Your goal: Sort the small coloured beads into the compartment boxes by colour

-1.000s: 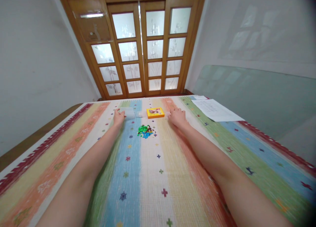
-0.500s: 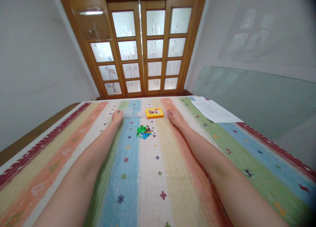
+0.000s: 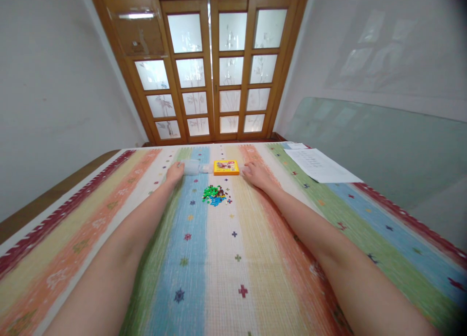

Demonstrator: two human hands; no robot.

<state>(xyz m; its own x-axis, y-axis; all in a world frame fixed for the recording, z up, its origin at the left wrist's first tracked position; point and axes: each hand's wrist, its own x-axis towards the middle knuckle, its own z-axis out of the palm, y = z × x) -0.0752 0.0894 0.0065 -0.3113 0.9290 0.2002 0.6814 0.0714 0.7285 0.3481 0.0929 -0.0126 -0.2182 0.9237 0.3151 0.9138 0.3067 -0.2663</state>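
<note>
A translucent plastic piece lies flat towards the table's far edge. At its left end, my left hand is closed, with the fingertips on the plastic. In line with it sit a smaller clear piece and a yellow box with a printed picture on top. On the box's right side my right hand has its thumb and fingers bent around the end of another clear piece, mostly covered by the hand. Nearer to me, between my forearms, is a loose pile of small green, blue and brown toy bricks.
A striped, patterned cloth covers the table. White printed sheets lie at the far right. A pale glass panel stands along the right wall. Beyond the table are wooden doors with glass panes.
The yellow box has slid slightly left, together with my right hand. My left hand and the plastic have come slightly right, narrowing the row. The brick pile stays in place.
</note>
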